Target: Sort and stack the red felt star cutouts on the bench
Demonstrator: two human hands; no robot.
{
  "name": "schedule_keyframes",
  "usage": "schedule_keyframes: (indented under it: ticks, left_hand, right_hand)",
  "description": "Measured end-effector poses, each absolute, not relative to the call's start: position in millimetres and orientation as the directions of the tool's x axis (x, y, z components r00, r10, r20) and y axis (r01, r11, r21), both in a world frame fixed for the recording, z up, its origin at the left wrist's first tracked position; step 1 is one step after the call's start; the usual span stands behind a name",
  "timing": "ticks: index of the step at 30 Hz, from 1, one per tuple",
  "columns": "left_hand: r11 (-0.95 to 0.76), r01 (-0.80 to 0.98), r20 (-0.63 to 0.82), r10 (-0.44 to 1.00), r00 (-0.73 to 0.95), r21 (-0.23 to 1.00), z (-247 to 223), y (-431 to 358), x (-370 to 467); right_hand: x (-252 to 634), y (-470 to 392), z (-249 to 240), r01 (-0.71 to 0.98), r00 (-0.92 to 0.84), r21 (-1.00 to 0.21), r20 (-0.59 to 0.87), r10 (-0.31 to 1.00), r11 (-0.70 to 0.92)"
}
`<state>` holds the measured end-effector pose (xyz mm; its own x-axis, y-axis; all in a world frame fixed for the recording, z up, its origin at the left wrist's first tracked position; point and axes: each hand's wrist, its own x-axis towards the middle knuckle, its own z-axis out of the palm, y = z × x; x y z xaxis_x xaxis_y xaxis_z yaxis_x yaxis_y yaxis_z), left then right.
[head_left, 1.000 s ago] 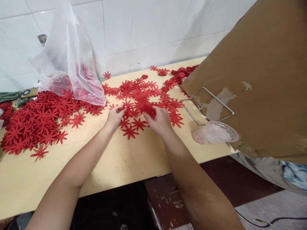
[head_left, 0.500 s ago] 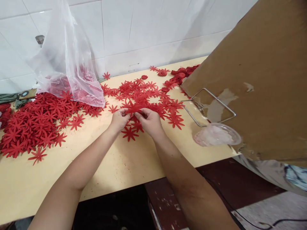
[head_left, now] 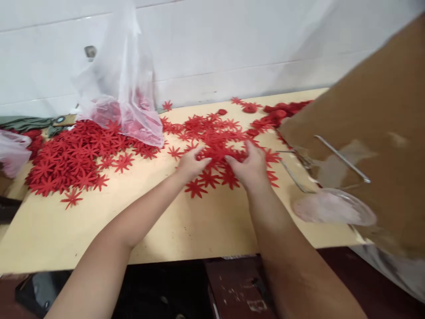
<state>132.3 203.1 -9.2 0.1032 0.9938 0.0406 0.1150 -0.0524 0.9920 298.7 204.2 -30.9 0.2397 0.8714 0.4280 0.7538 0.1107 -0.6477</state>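
Note:
Red star-shaped petal pieces (head_left: 229,178), thin and many-pointed, lie in a loose scatter around both hands. My left hand (head_left: 193,165) is at the near left side of this scatter, its thumb and fingers apart with nothing plainly between them. To its right, over the same pieces, my right hand (head_left: 251,167) has its thumb spread from its fingers. In the gap between the hands is a red petal piece (head_left: 217,151), blurred; whether the fingertips touch it cannot be made out.
A larger heap of red petal pieces (head_left: 76,155) lies left, under a clear plastic bag (head_left: 122,102). Rolled red pieces (head_left: 282,110) lie at the back right. A large cardboard sheet (head_left: 375,119), a bent wire stand (head_left: 341,158) and a clear plastic dish (head_left: 335,207) are on the right.
My hands have moved apart and their fingers have opened from the red petal piece they were pinching together. The camera view has shifted, so the table appears farther right.

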Motion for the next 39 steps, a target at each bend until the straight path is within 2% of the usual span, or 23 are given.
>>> schedule_keyframes:
  ticks: [2, 5, 8, 10, 13, 15, 19, 23, 25, 28, 33, 37, 39]
  left_hand:
    - [-0.132, 0.35, 0.081, 0.984, 0.158, 0.927, -9, 200, 139]
    - [-0.203, 0.56, 0.04, 0.956, 0.289, 0.803, -5, 195, 139]
    - [-0.238, 0.659, 0.048, 0.955, 0.293, 0.714, 0, 191, 128]
    - [-0.279, 0.695, 0.097, 0.952, 0.289, 0.663, 4, 187, 112]
    - [-0.364, 0.728, 0.211, 0.931, 0.297, 0.581, 11, 181, 71]
    - [-0.346, 0.764, 0.276, 0.934, 0.226, 0.545, 16, 175, 35]
    - [-0.09, 0.926, 0.262, 0.965, -0.01, 0.368, 20, 163, -42]
    - [0.163, 0.971, 0.157, 0.969, -0.191, 0.172, 11, 157, -91]
    - [0.184, 0.976, 0.121, 0.973, -0.198, 0.115, 4, 157, -102]
    - [0.129, 0.991, 0.147, 0.98, -0.135, 0.047, 0, 160, -112]
    - [0.003, 0.995, 0.188, 0.982, -0.021, 0.098, 10, 170, -129]
    - [0.115, 0.978, 0.247, 0.956, -0.157, 0.177, 24, 171, -135]
    - [0.167, 0.972, 0.305, 0.929, -0.211, 0.164, 33, 171, -135]
  right_hand:
    - [293, 197, -29, 0.817, 0.252, -0.575, 0.435, 0.865, 0.051]
    - [280, 180, -25, 0.849, 0.098, -0.495, 0.493, 0.864, 0.186]
    - [264, 157, -21, 0.818, -0.057, -0.446, 0.566, 0.823, 0.363]
    - [251, 141, -24, 0.761, -0.244, -0.383, 0.578, 0.778, 0.523]
    - [241, 131, -39, 0.657, -0.56, -0.243, 0.476, 0.678, 0.713]
    - [244, 138, -51, 0.662, -0.625, -0.186, 0.398, 0.672, 0.726]
    - [264, 167, -66, 0.814, -0.493, -0.117, 0.38, 0.783, 0.569]
    - [264, 172, -54, 0.863, -0.427, -0.068, 0.434, 0.793, 0.501]
    - [253, 162, -42, 0.872, -0.407, -0.077, 0.439, 0.802, 0.484]
    - [233, 144, -27, 0.893, -0.328, -0.149, 0.43, 0.841, 0.424]
    - [221, 130, -18, 0.892, -0.244, -0.247, 0.444, 0.862, 0.38]
    - [229, 129, -16, 0.883, -0.223, -0.284, 0.447, 0.866, 0.374]
    - [231, 129, -14, 0.871, -0.224, -0.308, 0.445, 0.867, 0.383]
